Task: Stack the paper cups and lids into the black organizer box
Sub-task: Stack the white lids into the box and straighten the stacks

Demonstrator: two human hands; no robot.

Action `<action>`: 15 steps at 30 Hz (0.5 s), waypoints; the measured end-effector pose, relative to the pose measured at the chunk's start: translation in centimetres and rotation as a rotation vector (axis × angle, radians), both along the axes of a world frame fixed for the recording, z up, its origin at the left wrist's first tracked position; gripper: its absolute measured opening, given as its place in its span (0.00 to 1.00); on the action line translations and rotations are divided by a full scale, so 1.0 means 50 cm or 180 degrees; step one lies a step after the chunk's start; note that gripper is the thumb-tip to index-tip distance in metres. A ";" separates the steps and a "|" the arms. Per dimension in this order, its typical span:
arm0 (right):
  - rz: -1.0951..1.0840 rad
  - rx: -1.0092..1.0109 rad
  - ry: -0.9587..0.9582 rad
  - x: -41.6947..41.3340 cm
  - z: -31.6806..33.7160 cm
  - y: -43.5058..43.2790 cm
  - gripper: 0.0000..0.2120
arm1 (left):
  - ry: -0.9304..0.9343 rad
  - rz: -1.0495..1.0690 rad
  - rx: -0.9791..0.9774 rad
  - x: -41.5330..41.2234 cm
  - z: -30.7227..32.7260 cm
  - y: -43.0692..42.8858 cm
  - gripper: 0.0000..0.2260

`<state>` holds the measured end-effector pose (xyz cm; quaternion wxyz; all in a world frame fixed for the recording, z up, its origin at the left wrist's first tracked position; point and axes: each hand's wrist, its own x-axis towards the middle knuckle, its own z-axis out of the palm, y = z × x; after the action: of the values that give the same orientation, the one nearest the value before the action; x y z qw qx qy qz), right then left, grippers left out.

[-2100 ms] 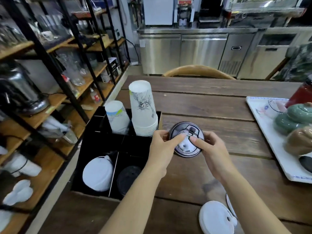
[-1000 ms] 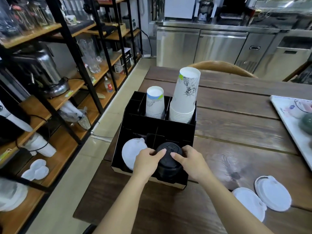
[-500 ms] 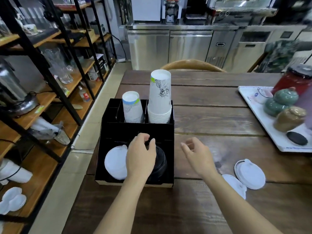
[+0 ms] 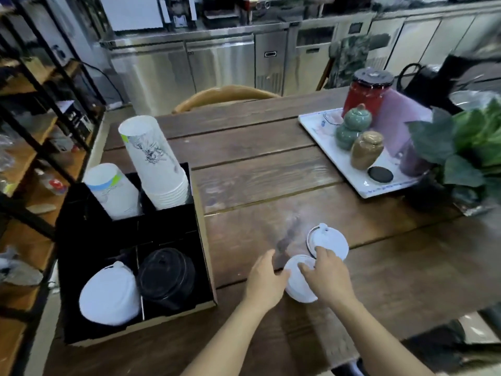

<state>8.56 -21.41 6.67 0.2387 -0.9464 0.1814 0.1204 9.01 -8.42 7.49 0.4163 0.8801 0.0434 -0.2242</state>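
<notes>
Head view: both hands (image 4: pixel 264 280) (image 4: pixel 326 278) cover white lid (image 4: pixel 298 290); finger grip unclear, blurred.

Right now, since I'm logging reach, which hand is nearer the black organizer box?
Left. The left hand sits between the black organizer box and the near white lid, off the box's right wall. The right hand is farther right, on that lid.
</notes>
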 end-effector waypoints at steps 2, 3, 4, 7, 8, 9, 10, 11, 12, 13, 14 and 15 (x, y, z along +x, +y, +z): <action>-0.0107 0.0103 0.0133 -0.016 -0.018 -0.021 0.21 | 0.0270 0.0026 -0.0103 0.004 -0.018 -0.019 0.28; -0.0169 0.0294 0.0226 -0.025 -0.022 -0.029 0.22 | 0.0382 0.0058 -0.0150 0.006 -0.025 -0.028 0.29; -0.0217 0.0551 0.0308 -0.032 -0.029 -0.035 0.23 | 0.0462 0.0092 -0.0179 0.007 -0.032 -0.038 0.29; -0.0366 0.1290 0.0383 -0.050 -0.051 -0.039 0.32 | 0.0587 0.0214 -0.0186 0.003 -0.046 -0.065 0.29; -0.0414 0.1436 0.0322 -0.054 -0.065 -0.039 0.35 | 0.0594 0.0251 -0.0157 0.003 -0.051 -0.075 0.27; -0.0500 0.1561 0.0271 -0.055 -0.081 -0.037 0.37 | 0.0572 0.0288 -0.0123 0.005 -0.057 -0.082 0.23; -0.0577 0.1689 0.0195 -0.055 -0.079 -0.032 0.36 | 0.0551 0.0352 -0.0104 0.007 -0.059 -0.087 0.18; -0.0688 0.1841 0.0101 -0.055 -0.074 -0.028 0.32 | 0.0543 0.0445 -0.0106 0.011 -0.057 -0.091 0.14; -0.0784 0.1973 0.0016 -0.055 -0.062 -0.024 0.27 | 0.0554 0.0543 -0.0101 0.015 -0.056 -0.093 0.11; -0.0852 0.2117 -0.0057 -0.055 -0.052 -0.022 0.23 | 0.0554 0.0631 -0.0127 0.021 -0.053 -0.094 0.09; -0.0880 0.2208 -0.0109 -0.053 -0.054 -0.024 0.22 | 0.0585 0.0716 -0.0185 0.025 -0.051 -0.094 0.09; -0.0902 0.2248 -0.0132 -0.052 -0.054 -0.025 0.22 | 0.0644 0.0806 -0.0288 0.027 -0.049 -0.093 0.10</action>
<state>5.97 -22.67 3.98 0.5680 -0.7736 0.2529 0.1222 10.38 -13.08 5.06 0.4739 0.8209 0.1854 -0.2591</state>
